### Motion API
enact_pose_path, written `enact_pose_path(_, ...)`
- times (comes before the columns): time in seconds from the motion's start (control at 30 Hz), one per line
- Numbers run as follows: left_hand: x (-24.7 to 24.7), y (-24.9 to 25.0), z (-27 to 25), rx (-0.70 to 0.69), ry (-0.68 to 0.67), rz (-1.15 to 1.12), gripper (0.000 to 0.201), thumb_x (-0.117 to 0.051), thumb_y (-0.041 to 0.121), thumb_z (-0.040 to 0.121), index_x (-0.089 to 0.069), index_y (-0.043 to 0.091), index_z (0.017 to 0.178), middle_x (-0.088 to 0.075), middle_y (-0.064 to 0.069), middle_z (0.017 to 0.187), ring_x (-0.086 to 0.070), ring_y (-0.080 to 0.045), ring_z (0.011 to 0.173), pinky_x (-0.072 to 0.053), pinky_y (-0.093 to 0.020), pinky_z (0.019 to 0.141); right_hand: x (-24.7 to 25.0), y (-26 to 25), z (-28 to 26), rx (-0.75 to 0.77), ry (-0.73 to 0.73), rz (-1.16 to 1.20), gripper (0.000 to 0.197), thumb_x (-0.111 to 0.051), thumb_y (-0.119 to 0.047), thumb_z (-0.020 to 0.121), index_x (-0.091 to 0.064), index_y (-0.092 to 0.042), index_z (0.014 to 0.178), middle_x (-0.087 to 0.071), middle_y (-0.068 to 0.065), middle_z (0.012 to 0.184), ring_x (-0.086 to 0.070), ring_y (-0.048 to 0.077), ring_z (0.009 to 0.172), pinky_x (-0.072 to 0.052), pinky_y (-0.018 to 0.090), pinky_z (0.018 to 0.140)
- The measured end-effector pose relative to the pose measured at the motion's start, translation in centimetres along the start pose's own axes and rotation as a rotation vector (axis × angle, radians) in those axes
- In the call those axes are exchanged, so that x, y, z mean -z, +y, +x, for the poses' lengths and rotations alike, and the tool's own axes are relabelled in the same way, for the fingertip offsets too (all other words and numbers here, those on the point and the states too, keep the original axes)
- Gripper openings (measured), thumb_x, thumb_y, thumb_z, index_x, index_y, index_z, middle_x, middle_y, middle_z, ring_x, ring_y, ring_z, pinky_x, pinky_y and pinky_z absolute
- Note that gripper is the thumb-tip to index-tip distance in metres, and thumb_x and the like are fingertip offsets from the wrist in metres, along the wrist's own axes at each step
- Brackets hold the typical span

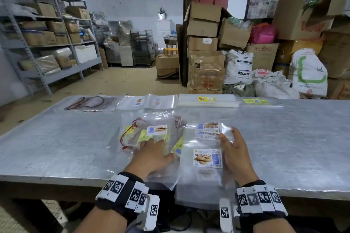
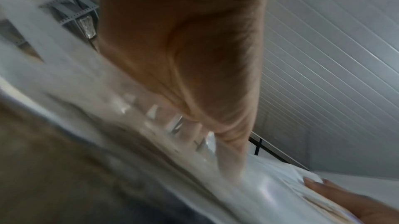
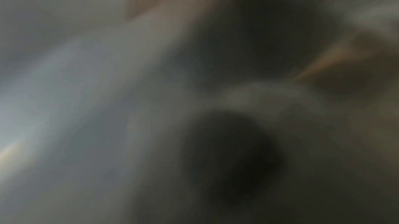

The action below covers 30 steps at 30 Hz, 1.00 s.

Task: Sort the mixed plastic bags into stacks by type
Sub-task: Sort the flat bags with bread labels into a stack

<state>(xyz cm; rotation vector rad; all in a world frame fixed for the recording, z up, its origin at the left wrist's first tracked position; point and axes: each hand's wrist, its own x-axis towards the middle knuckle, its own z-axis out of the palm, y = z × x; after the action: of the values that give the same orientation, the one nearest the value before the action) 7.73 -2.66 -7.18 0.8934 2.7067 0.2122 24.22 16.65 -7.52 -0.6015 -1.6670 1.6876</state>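
A loose pile of mixed clear plastic bags with yellow labels and red line prints lies mid-table. My left hand rests flat on it, palm down, fingers straight. In the left wrist view that hand presses on blurred clear plastic. To the right lie clear bags labelled "Biskut Lenga", overlapping and hanging over the near edge. My right hand rests on their right side, fingers relaxed, thumb on a label. The right wrist view is a dark blur.
Along the far edge of the metal table lie sorted stacks: line-print bags, small-label bags, a thick yellow-label stack and a thin yellow-label one. Cartons, sacks and shelving stand beyond.
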Motion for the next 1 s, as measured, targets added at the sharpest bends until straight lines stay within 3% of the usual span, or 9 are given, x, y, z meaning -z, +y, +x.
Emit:
enact_pose_path(0.1,0.8,-0.2,-1.1,-0.084,-0.033,0.001,0.081,-0.051,0.071,0.091,-0.026,0.034,0.158,-0.013,0.0,0.169,-0.01,-0.035,0.155,-0.023,-0.057,0.12,0.1,0.1,-0.1,0.002,-0.004,0.004,0.017,-0.051,-0.019,0.106,-0.055,-0.021,0.123,-0.076,0.007,0.103,-0.078,0.026,0.08,-0.06,0.033,0.056)
enact_pose_path(0.23,2.3,-0.9,-1.7,-0.202,-0.067,-0.006,0.061,-0.059,0.063,0.093,-0.048,0.03,0.143,-0.04,0.006,0.151,-0.034,-0.025,0.146,-0.036,-0.04,0.107,0.2,0.0,-0.2,-0.011,-0.007,0.034,0.018,-0.051,-0.02,0.106,-0.055,-0.023,0.124,-0.077,0.006,0.101,-0.078,0.028,0.079,-0.062,0.037,0.056)
enact_pose_path(0.37,5.4,-2.5,0.0,-0.182,0.058,-0.07,0.031,-0.06,0.054,0.095,-0.067,0.029,0.111,-0.064,0.011,0.119,-0.06,-0.017,0.109,-0.049,-0.029,0.086,0.3,0.2,-0.2,-0.003,-0.007,0.029,0.016,-0.051,-0.02,0.106,-0.055,-0.025,0.121,-0.078,0.003,0.099,-0.078,0.028,0.079,-0.063,0.04,0.058)
enact_pose_path(0.43,6.2,-3.6,1.8,-0.096,0.131,-0.03,0.038,-0.063,0.049,0.093,-0.068,0.02,0.117,-0.062,0.004,0.125,-0.06,-0.015,0.102,-0.047,-0.023,0.073,0.3,0.1,-0.2,0.011,-0.006,0.016,0.015,-0.051,-0.02,0.106,-0.056,-0.027,0.118,-0.078,0.001,0.097,-0.077,0.026,0.077,-0.062,0.037,0.055)
enact_pose_path(0.63,5.9,-4.5,4.4,0.08,0.029,-0.042,0.068,-0.073,0.051,0.087,-0.057,0.006,0.135,-0.059,-0.006,0.122,-0.06,-0.024,0.114,-0.041,-0.026,0.081,0.2,-0.4,-0.6,0.023,-0.023,0.02,0.015,-0.05,-0.018,0.107,-0.056,-0.03,0.113,-0.076,-0.002,0.093,-0.077,0.019,0.073,-0.058,0.026,0.051)
enact_pose_path(0.7,5.8,-4.3,4.7,0.09,0.04,-0.145,0.059,-0.079,0.044,0.085,-0.063,0.001,0.122,-0.056,0.0,0.096,-0.061,-0.019,0.086,-0.04,-0.025,0.069,0.2,-0.4,-0.6,0.033,-0.025,0.013,0.017,-0.051,-0.019,0.106,-0.056,-0.035,0.111,-0.076,-0.002,0.093,-0.077,0.019,0.073,-0.058,0.027,0.052)
enact_pose_path(0.77,5.6,-4.1,4.8,0.118,0.043,-0.194,0.04,-0.08,0.039,0.085,-0.067,0.002,0.087,-0.048,0.002,0.067,-0.047,-0.013,0.059,-0.035,-0.025,0.056,0.2,-0.3,-0.7,0.029,-0.025,0.004,0.018,-0.051,-0.021,0.106,-0.055,-0.039,0.11,-0.077,0.0,0.093,-0.077,0.023,0.074,-0.06,0.032,0.054)
enact_pose_path(0.87,5.3,-4.3,4.6,0.1,0.05,-0.288,0.044,-0.081,0.029,0.085,-0.05,0.013,0.057,-0.043,0.005,0.052,-0.041,-0.014,0.052,-0.032,-0.025,0.052,0.2,-0.2,-0.7,0.03,-0.019,-0.004,0.015,-0.051,-0.022,0.106,-0.055,-0.034,0.114,-0.078,-0.001,0.094,-0.077,0.024,0.075,-0.062,0.035,0.056)
enact_pose_path(1.0,5.7,-4.1,3.9,0.083,0.117,-0.396,0.024,-0.083,0.01,0.082,-0.06,0.013,0.092,-0.054,0.007,0.084,-0.054,-0.015,0.081,-0.037,-0.015,0.055,0.2,-0.3,-0.8,0.027,-0.027,-0.006,0.016,-0.051,-0.023,0.106,-0.054,-0.039,0.111,-0.077,-0.001,0.094,-0.077,0.022,0.076,-0.061,0.034,0.056)
